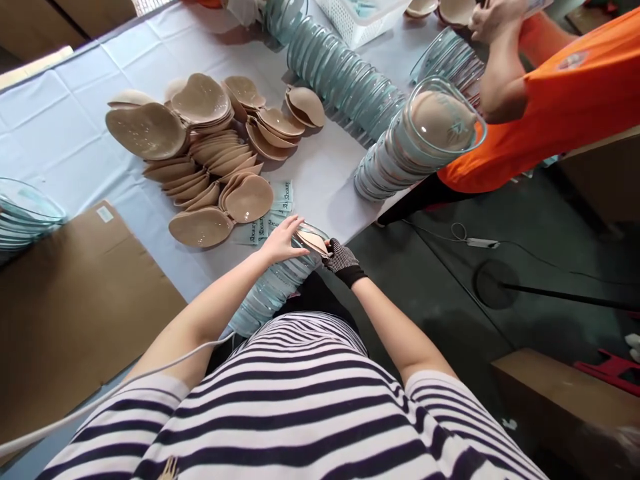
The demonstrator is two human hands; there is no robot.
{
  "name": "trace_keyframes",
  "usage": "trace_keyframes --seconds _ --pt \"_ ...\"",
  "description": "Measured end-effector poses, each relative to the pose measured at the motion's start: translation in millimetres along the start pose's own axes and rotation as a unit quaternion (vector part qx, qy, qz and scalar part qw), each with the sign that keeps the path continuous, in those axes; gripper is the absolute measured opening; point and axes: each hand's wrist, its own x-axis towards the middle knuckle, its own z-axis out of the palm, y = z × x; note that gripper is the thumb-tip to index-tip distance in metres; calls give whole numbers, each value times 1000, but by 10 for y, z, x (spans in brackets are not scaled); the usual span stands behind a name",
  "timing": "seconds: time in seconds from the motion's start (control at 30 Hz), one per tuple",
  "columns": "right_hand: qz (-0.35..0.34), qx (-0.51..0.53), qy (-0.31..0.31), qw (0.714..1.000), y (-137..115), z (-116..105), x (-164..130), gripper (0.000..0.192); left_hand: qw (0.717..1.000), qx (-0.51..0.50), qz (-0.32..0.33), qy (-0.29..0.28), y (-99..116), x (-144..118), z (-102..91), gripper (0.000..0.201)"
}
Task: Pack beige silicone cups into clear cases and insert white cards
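Note:
Close in front of my body, my left hand (284, 243) curves its thumb and fingers around the near side of a beige stick-on bra (313, 241). My right hand (342, 259), in a dark dotted fingerless glove, pinches the bra's other end. A stack of clear plastic shells (270, 290) lies slanted below my hands at the table edge; whether the bra touches its top shell I cannot tell. Just beyond my left hand are several printed pale-blue packets (283, 195). Past them, beige bra cups (220, 157) are piled in overlapping rows.
A tall stack of clear shells (385, 163) with a beige cup on top leans at the table's right corner. Another long row (345, 73) lies behind it. A person in orange (565, 100) works at right. A cardboard box (90, 320) and more shells (27, 213) are at left.

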Motion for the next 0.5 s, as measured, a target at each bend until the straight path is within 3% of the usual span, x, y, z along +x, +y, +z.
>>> trace_keyframes --seconds 0.1,0.27,0.37,0.5 --pt "26 -12 66 997 -6 110 -91 25 1000 12 28 3 -12 -13 5 80" --pt "16 -33 112 993 -6 374 -68 31 999 -20 32 1 -81 -6 -33 75" --pt "20 -30 58 998 43 430 17 31 999 -34 26 1 -112 2 -22 85" --pt "38 -48 -35 998 68 334 147 41 1000 -8 28 -8 -87 8 13 87"
